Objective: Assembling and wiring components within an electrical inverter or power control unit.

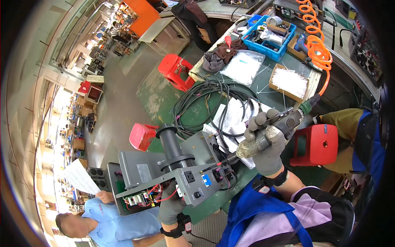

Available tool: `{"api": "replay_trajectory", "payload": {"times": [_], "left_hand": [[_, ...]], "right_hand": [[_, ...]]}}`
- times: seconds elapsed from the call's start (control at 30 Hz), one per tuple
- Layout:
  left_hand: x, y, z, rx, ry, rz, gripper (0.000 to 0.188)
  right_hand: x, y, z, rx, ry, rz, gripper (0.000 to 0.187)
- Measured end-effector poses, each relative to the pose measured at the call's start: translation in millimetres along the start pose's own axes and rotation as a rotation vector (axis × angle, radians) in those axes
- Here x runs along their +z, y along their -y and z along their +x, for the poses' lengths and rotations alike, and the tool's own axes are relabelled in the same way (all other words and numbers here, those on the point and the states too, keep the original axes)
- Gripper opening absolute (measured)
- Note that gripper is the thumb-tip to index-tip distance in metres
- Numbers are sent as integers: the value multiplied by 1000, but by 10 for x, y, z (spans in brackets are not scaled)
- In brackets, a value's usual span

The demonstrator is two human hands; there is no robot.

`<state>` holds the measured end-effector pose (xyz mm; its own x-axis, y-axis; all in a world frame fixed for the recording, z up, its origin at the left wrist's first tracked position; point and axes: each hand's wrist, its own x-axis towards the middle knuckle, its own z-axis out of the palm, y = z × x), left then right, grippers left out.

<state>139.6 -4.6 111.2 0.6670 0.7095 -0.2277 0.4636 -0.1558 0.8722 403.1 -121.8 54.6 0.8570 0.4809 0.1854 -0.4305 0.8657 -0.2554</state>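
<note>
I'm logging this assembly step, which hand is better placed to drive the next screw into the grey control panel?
Probably the right hand: it already grips the pneumatic screwdriver, whose bit points at the grey control panel. The left hand is busy steadying the panel from below.

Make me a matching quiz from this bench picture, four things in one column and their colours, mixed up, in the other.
Things:
1. air hose
2. parts bin
3. stool
4. control box

Colours:
A. grey
B. red
C. orange
D. blue

Pairs: 1-C, 2-D, 3-B, 4-A
</note>
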Motion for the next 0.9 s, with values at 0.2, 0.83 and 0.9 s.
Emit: {"api": "replay_trajectory", "payload": {"times": [0.2, 0.83, 0.9], "left_hand": [[-26, 64, 68, 119, 11, 78, 53], [-38, 523, 225, -200, 84, -670, 41], [71, 652, 202, -80, 8, -724, 31]], "right_hand": [[87, -34, 30, -11, -111, 32, 39], [0, -131, 14, 49, -261, 49, 34], [44, -127, 26, 54, -284, 51, 34]]}}
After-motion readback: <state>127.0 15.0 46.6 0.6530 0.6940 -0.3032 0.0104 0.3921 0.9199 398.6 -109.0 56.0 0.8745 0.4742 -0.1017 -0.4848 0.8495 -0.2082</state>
